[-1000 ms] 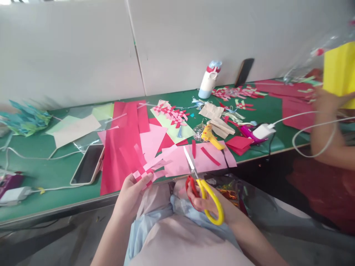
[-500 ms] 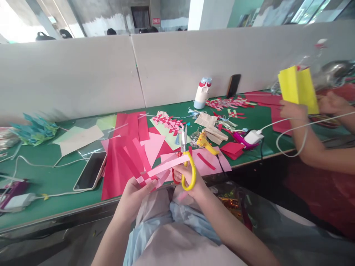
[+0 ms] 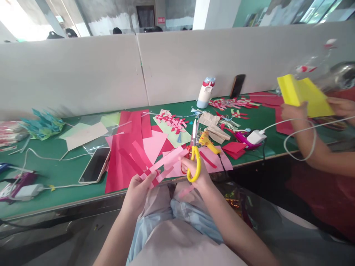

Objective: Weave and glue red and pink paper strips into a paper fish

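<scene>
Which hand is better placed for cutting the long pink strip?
Probably the right hand: it holds the scissors near the pink strip, while the left hand grips the woven paper.

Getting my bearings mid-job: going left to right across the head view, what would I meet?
Blue-green bundle, phone lying flat, the person's left hand, yellow-and-red scissors, phone standing upright, yellow paper in a co-worker's hands.
</scene>
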Demonstrator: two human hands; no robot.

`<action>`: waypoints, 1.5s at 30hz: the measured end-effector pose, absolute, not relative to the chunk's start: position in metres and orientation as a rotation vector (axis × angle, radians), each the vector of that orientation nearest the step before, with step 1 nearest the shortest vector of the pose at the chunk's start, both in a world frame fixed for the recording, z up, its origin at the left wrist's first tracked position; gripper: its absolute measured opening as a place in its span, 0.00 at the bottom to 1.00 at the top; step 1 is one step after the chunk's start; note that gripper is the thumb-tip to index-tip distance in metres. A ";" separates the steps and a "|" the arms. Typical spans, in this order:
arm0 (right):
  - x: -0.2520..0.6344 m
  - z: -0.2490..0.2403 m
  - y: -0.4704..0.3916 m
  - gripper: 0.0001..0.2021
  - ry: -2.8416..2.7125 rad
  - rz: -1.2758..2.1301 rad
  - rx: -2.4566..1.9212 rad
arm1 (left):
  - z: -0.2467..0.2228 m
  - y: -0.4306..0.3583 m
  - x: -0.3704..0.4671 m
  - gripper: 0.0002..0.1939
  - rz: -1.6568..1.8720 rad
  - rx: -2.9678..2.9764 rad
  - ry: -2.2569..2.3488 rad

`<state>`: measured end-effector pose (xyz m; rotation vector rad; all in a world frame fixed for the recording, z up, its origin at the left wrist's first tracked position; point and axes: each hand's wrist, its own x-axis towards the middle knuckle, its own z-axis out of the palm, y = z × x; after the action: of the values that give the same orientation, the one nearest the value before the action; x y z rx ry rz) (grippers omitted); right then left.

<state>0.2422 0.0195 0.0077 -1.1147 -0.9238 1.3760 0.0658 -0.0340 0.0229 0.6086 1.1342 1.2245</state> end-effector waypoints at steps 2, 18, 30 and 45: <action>0.253 0.010 0.019 0.19 -0.914 1.345 -1.141 | 0.020 -0.033 0.063 0.16 1.235 0.592 1.138; 0.269 0.006 -0.018 0.21 -1.255 1.531 -1.251 | 0.016 -0.020 0.049 0.09 1.302 0.513 1.026; 0.273 0.034 -0.022 0.19 -1.235 1.493 -1.090 | 0.025 -0.010 0.043 0.05 1.098 0.615 1.123; 0.265 0.042 -0.018 0.20 -1.118 1.503 -1.123 | 0.022 -0.011 0.033 0.09 0.936 0.885 1.124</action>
<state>0.2655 -0.0182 0.0417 -1.1229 -1.1184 1.5026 0.0329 -0.0106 0.0224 0.8850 1.1243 0.9357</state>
